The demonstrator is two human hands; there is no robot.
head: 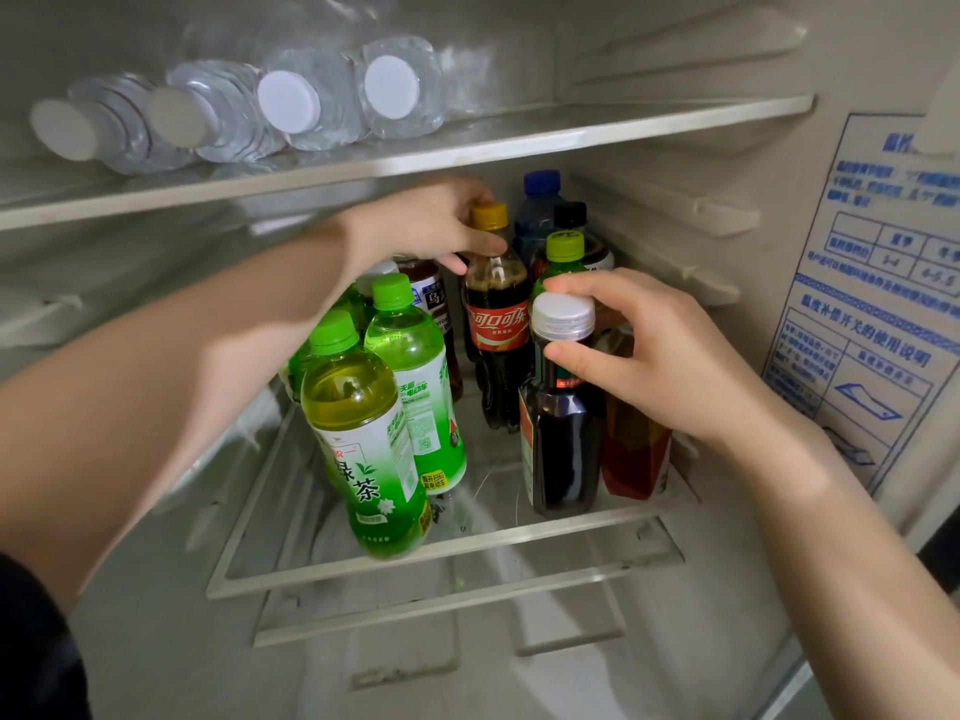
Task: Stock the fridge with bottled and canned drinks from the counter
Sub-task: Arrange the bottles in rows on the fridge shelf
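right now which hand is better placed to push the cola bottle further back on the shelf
Left. The left hand grips the cola bottle at its neck; the right hand holds the silver-capped bottle nearer the front.

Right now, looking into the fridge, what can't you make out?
Head view:
- Red-labelled container: top hidden by the right hand holding the silver-capped bottle.
- Bottles behind the green tea bottles: covered by the left hand on the cola bottle; count unclear.
- Wall sticker: blurred, cut by the right edge.
- Counter: outside the frame.
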